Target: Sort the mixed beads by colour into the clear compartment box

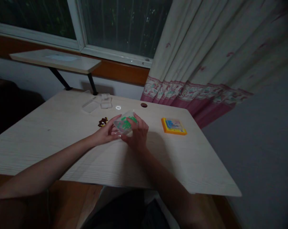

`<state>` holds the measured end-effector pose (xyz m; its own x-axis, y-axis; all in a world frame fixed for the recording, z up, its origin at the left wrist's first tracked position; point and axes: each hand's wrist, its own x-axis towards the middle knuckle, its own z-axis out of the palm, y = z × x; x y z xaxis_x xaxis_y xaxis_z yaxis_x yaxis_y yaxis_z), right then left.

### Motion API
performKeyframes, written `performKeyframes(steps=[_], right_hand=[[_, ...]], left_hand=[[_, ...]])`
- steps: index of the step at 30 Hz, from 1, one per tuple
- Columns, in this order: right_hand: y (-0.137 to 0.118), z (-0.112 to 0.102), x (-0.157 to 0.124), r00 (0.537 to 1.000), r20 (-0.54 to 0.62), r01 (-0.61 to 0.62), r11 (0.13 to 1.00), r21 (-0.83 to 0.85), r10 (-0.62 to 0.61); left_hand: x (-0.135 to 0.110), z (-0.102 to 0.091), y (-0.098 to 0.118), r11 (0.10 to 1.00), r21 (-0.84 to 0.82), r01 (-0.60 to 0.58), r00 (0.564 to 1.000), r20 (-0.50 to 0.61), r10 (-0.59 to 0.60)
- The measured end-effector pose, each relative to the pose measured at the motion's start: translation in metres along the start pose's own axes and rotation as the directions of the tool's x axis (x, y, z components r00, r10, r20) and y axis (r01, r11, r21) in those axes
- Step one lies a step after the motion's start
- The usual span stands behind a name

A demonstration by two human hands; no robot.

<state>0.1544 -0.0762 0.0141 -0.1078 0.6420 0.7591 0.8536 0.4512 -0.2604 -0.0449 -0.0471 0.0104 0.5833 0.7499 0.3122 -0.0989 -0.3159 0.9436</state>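
Both my hands hold a small clear plastic box [124, 123] with green pieces inside, just above the pale wooden table [63, 140]. My left hand [107, 132] grips its left side with fingers curled around it. My right hand [137, 133] wraps round its right side, thumb on top. A small dark red and yellow object [103, 121] lies on the table just left of the box.
An orange-framed flat box [173, 126] lies to the right. Clear plastic lids and a small clear box [98, 103] sit at the far side, near a cable hole [144, 105]. A wall shelf [55, 60], window and a patterned curtain [205, 63] stand behind.
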Motion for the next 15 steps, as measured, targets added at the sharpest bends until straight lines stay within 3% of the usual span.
performKeyframes(steps=[5,10,15], right_hand=[[0.0029,0.0047,-0.0057,0.999,0.016,0.047,0.999,-0.013,-0.047],[0.0047,0.0046,-0.0053,0.994,0.072,0.081,0.997,-0.009,-0.08],[0.0088,0.0,-0.0038,0.98,0.116,0.158,0.986,0.049,-0.163]], left_hand=[[-0.0008,0.0002,-0.006,0.993,-0.094,0.077,0.996,-0.037,-0.081],[-0.0007,-0.0036,-0.0037,0.99,-0.138,0.037,0.986,-0.157,-0.059],[0.001,-0.0067,-0.0025,0.966,-0.259,-0.013,0.985,-0.171,-0.033]])
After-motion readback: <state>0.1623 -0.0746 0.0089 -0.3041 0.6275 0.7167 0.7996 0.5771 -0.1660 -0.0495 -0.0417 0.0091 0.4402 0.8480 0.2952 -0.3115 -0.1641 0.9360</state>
